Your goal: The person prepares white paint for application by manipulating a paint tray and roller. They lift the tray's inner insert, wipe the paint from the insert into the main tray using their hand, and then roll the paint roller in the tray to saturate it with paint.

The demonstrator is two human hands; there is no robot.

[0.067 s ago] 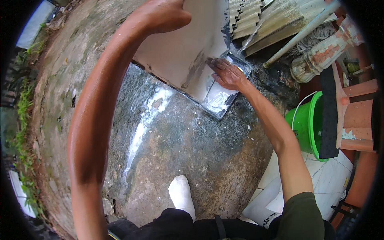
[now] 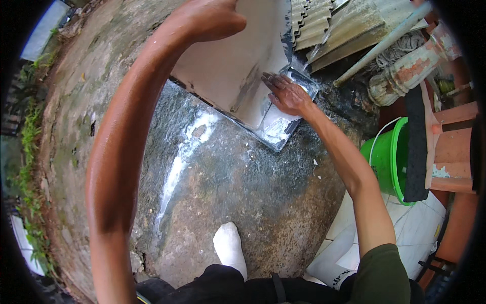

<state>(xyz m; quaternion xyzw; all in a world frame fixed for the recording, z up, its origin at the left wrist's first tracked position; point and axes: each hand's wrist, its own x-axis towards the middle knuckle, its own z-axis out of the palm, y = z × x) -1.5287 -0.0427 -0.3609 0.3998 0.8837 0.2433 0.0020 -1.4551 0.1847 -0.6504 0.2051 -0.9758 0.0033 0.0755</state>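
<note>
A large flat beige-grey panel with dark, worn edges leans over a shallow dark tray. Whitish wet residue coats the tray's bottom. My right hand lies palm down with its fingers stretched out, at the lower right part of the panel, above the tray; grey smears cover the fingers. At the top edge of the view, my left hand is over the upper part of the panel. Its fingers are cut off by the picture's edge, so their hold is hidden.
White liquid streaks the rough, wet concrete. To the right stand a green bucket and a weathered baluster. Corrugated sheets and a pole lie at the far right. My white-socked foot is below.
My left hand has shifted very slightly to the right. The right hand stays in almost the same place, fingers still stretched out.
</note>
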